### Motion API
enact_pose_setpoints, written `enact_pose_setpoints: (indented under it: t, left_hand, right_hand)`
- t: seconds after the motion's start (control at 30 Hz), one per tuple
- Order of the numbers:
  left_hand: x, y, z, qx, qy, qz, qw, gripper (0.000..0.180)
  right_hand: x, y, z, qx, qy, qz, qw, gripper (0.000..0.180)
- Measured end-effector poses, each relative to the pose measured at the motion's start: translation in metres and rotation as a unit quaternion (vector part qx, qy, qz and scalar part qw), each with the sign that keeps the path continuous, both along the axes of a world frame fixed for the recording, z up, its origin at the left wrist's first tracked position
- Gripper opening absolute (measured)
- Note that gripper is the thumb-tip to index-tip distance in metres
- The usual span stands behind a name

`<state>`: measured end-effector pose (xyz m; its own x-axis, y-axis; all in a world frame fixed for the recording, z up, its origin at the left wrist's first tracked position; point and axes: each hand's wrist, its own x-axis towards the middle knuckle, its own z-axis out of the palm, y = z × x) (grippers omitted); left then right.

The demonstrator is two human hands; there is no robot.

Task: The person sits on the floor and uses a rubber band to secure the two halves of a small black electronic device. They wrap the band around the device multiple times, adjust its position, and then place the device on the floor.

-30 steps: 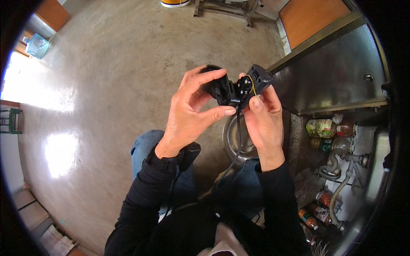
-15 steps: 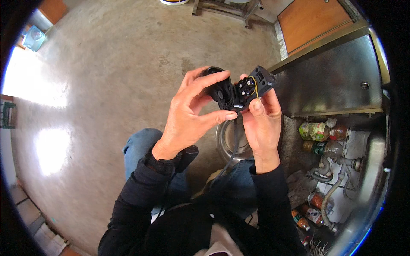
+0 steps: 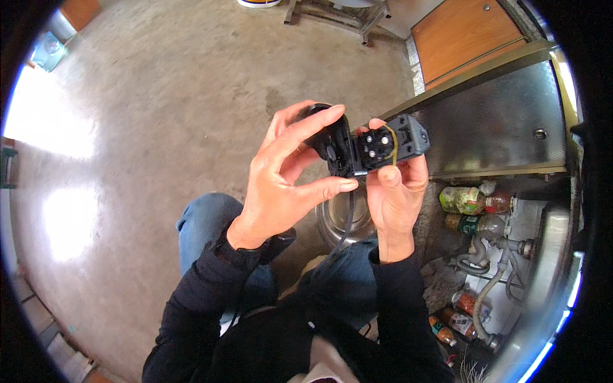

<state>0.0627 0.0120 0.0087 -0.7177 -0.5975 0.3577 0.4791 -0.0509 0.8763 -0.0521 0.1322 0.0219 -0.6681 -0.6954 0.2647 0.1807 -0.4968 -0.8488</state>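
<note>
**Black device [image 3: 367,149] Being Held Between Both Hands**

From my remote seat I'm seeing the concrete floor [image 3: 159,127] spreading across the left and far side. On the right, a metal panel [image 3: 498,121] is stretching along the floor's edge, with a wooden door [image 3: 466,38] standing farther off. Bottles [image 3: 461,200] are lying near right beside grey pipes [image 3: 490,293]. A metal basin [image 3: 327,223] is sitting below the hands, just beyond the knees.

The left hand [image 3: 268,172] is curving its fingers around the device's left part, forefinger on the far edge, thumb at the near edge. The right hand [image 3: 397,203] is pinching the right part, thumb on the near side, fingertips showing on the far side. A dark cable [image 3: 350,220] is hanging toward the near side. A thin yellow strand [image 3: 394,144] is crossing the right part, beside small silver round heads [image 3: 384,140].
</note>
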Motion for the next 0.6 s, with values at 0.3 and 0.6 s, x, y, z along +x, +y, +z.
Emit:
enact_pose_setpoints:
  t: [0.3,0.6]
  left_hand:
    - [-0.0044,-0.0007,0.0001,0.091,0.077,-0.051,0.992,0.099]
    - [-0.0028,-0.0018,0.0005,0.048,0.032,-0.033,0.998,0.101]
  right_hand:
    - [0.0026,0.0004,0.0032,-0.028,-0.063,0.005,0.998,0.062]
    - [0.0024,0.0003,-0.0003,-0.021,-0.001,0.002,1.000,0.059]
